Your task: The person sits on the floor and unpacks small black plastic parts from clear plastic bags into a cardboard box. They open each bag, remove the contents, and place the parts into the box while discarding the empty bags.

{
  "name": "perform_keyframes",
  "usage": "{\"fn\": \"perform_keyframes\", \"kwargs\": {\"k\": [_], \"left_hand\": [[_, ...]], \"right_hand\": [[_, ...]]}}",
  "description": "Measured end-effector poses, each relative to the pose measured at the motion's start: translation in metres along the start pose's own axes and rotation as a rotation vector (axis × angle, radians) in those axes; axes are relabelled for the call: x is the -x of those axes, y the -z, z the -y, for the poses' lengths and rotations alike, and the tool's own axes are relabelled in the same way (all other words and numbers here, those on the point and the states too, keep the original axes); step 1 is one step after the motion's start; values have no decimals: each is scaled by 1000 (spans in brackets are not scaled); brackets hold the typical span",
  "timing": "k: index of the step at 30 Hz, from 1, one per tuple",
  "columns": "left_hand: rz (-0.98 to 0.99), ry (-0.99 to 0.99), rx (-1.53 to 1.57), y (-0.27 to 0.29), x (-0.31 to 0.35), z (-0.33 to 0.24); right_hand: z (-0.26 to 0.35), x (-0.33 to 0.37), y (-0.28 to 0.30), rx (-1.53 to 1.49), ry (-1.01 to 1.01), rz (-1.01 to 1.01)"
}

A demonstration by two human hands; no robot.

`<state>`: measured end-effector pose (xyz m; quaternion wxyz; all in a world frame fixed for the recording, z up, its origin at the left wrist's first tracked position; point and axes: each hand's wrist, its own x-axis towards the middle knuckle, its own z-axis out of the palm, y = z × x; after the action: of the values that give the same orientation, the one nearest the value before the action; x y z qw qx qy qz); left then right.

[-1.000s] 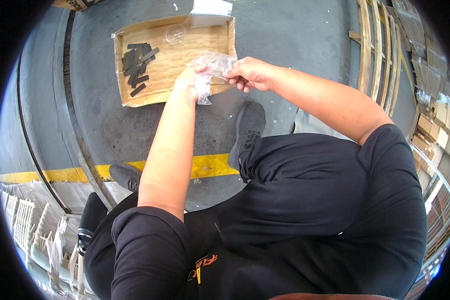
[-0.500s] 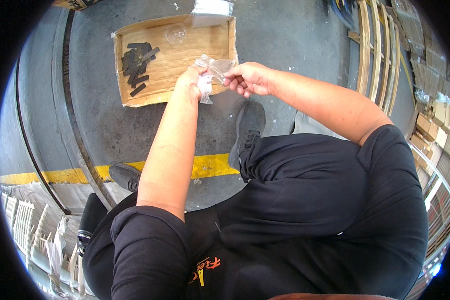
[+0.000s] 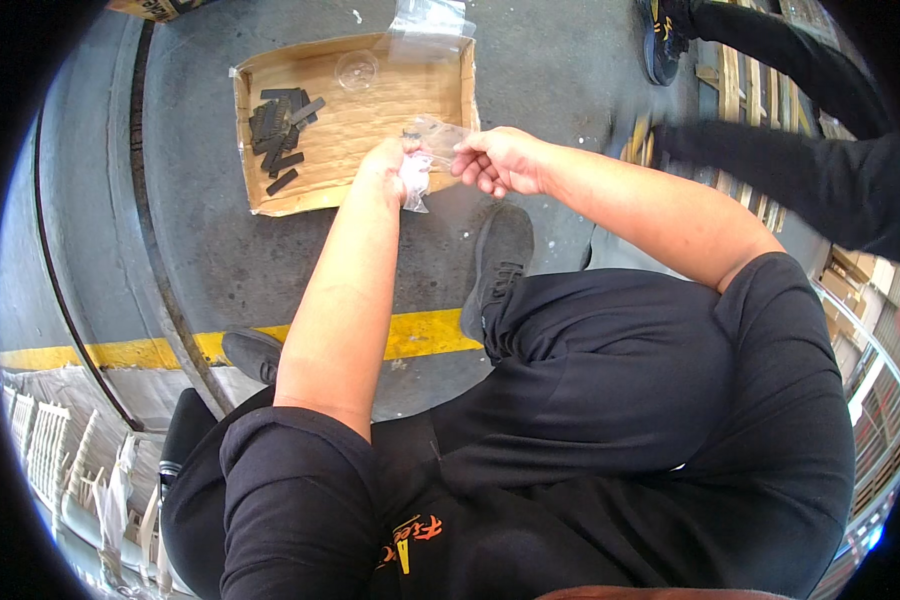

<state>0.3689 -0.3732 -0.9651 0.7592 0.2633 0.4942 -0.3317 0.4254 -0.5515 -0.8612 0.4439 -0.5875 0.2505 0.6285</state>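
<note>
Over the near right part of a shallow cardboard tray [image 3: 243, 130], my left hand [image 3: 385, 165] is closed around a crumpled bundle of clear and whitish plastic [image 3: 416, 180]. My right hand [image 3: 502, 162] pinches the edge of a small clear plastic bag [image 3: 442, 138], stretched between both hands. Its other end is at my left fingers; a small dark bit shows there, too small to name. Several flat black strips [image 3: 288, 122] lie in a loose pile at the tray's left side. Farther back in the tray is a round clear disc-like piece [image 3: 357, 70].
Clear plastic bags [image 3: 428, 28] hang over the tray's far right corner. Another person's legs [image 3: 780, 170] in dark trousers are at the right, beside a wooden pallet [image 3: 728, 90]. A yellow floor line [image 3: 425, 333] runs under my shoes [image 3: 500, 260].
Another person's legs have come into view at the upper right. The clear bag between my hands has shifted and flattened slightly; both hands stay in nearly the same place.
</note>
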Motion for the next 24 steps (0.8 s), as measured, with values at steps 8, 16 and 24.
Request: {"fn": "perform_keyframes", "kwargs": {"k": [8,16,24], "left_hand": [[-27,9,-22,-7,5,1],[2,45,-3,-1,2,-3],[-20,-2,-54,0,-6,3]], "right_hand": [[2,6,-7,27,52,-110],[2,9,-8,90,10,-68],[4,14,-11,74,3,5]]}}
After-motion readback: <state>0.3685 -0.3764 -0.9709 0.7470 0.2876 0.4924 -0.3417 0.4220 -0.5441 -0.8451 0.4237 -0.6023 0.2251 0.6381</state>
